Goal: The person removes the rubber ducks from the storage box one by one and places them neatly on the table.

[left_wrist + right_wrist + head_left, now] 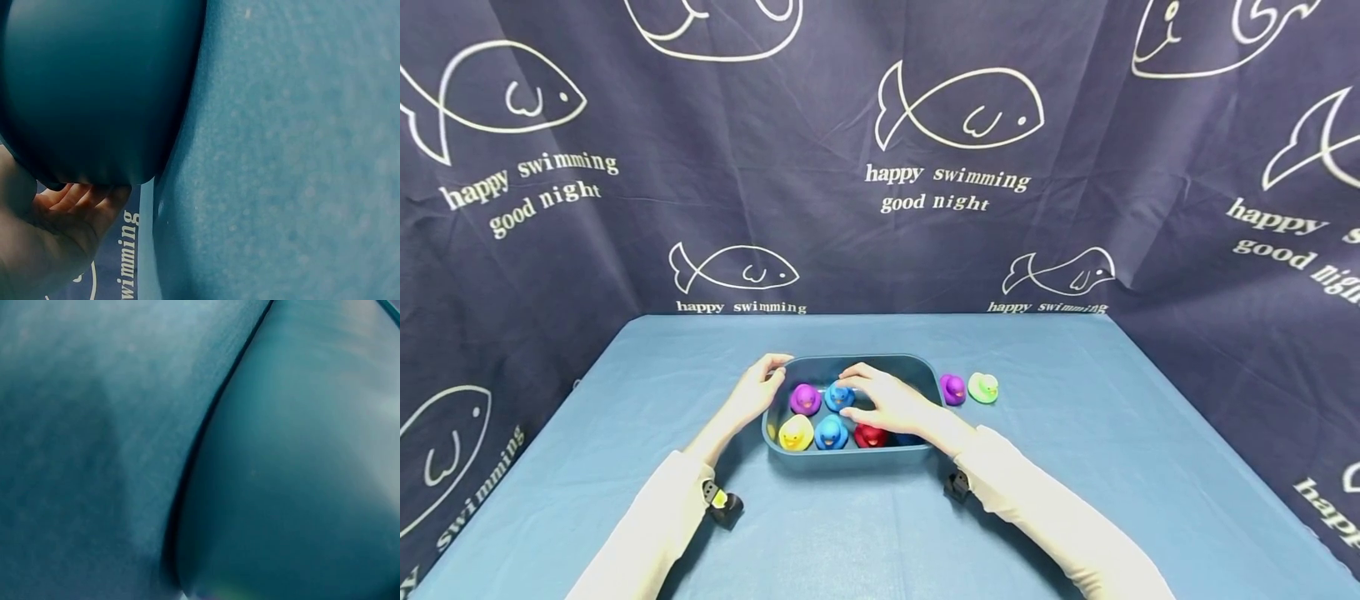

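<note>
My left hand [755,396] holds the left end of a dark teal bin [857,459]. In the left wrist view its fingers [103,206] lie against the bin's end wall. My right hand [887,400] reaches over the bin's right side, and its thumb and fingertips pinch a blue rubber duck [837,398] inside. Beside that duck sits a purple duck [805,399]. Along the near wall are a yellow duck [796,433], another blue duck [831,432] and a red duck [870,436]. More blue shows under the right wrist, partly hidden. The right wrist view shows no hand, only the bin's outer wall [287,475].
Just right of the bin, a purple duck [952,389] and a pale green duck [983,387] stand on the blue tablecloth [850,533]. Dark blue curtains [835,217] with fish drawings hang behind and at both sides.
</note>
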A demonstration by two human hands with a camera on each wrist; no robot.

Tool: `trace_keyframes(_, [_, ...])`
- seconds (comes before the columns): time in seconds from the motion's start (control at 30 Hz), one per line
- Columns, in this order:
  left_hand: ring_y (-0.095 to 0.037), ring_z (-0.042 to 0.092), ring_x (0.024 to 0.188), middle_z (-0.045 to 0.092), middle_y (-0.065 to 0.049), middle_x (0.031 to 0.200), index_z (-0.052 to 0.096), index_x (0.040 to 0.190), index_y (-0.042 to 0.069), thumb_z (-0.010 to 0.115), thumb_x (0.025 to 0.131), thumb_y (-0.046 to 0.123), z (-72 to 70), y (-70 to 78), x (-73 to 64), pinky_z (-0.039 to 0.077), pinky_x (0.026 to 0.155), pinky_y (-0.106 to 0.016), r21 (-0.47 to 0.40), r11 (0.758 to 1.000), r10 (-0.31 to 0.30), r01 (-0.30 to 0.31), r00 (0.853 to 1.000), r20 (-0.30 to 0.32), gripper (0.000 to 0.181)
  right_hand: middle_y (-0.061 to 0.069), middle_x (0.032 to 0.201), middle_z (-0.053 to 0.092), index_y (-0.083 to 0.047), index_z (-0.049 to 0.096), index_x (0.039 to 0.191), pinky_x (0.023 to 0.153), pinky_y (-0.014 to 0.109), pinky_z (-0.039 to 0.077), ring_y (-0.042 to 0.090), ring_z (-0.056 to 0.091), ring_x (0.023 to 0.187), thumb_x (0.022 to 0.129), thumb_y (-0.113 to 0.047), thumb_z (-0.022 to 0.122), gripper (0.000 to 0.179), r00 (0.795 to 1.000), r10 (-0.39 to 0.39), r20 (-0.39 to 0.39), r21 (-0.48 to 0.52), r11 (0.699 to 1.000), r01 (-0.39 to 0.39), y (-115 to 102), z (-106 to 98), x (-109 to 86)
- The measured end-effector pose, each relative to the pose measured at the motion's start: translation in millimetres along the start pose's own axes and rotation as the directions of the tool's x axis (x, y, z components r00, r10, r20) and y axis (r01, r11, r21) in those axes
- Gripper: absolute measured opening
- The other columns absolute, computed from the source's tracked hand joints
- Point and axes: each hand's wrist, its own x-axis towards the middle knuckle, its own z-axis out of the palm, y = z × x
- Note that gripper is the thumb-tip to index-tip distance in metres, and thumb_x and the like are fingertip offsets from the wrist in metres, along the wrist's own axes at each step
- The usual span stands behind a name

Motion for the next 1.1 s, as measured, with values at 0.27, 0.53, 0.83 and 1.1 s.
trace_keyframes(0.27, [-0.030, 0.055, 0.107, 0.057, -0.022, 0.124, 0.053, 0.124, 0.000, 0.043, 0.096, 0.008, -0.5, 0.3, -0.2, 0.043, 0.086, -0.034, -0.013, 1.000, -0.010, 0.010, 1.000, 0.003, 0.031, 0.010, 0.140, 0.047, -0.008, 0.053, 0.132, 0.105, 0.038, 0.038, 0.022, 0.045, 0.128, 0.094, -0.027, 0.055, 0.042, 0.998, 0.010, 0.060, 0.011, 1.000, -0.011, -0.4, 0.8, -0.7])
trace_keyframes(0.53, [-0.032, 0.054, 0.111, 0.056, -0.022, 0.124, 0.052, 0.124, -0.001, 0.043, 0.096, 0.007, 0.8, -0.7, 1.2, 0.041, 0.091, -0.038, -0.023, 1.000, -0.008, 0.008, 1.000, 0.008, 0.031, 0.012, 0.135, 0.053, -0.003, 0.056, 0.128, 0.106, 0.038, 0.037, 0.023, 0.048, 0.126, 0.098, -0.018, 0.046, 0.035, 0.998, -0.031, 0.047, 0.004, 1.000, 0.031, -0.7, 1.6, 0.0])
trace_keyframes(0.83, [-0.033, 0.055, 0.111, 0.058, -0.023, 0.122, 0.053, 0.124, -0.003, 0.043, 0.095, 0.007, 2.4, -0.4, 0.6, 0.041, 0.094, -0.043, -0.006, 1.000, 0.009, -0.009, 1.000, -0.004, 0.031, 0.007, 0.114, 0.061, -0.004, 0.066, 0.110, 0.096, 0.033, 0.045, 0.019, 0.059, 0.108, 0.093, -0.015, 0.054, 0.023, 0.997, -0.054, -0.052, -0.035, 0.998, 0.052, 2.1, 3.2, -0.7])
trace_keyframes(1.1, [-0.032, 0.057, 0.108, 0.058, -0.023, 0.121, 0.053, 0.124, -0.001, 0.043, 0.095, 0.007, 2.8, 0.1, 0.1, 0.042, 0.091, -0.040, -0.011, 1.000, -0.001, 0.001, 1.000, -0.002, 0.031, 0.003, 0.108, 0.062, -0.008, 0.066, 0.105, 0.093, 0.031, 0.047, 0.015, 0.059, 0.102, 0.091, -0.021, 0.059, 0.021, 0.999, 0.023, -0.037, -0.006, 1.000, -0.023, 3.2, 2.5, -1.8])
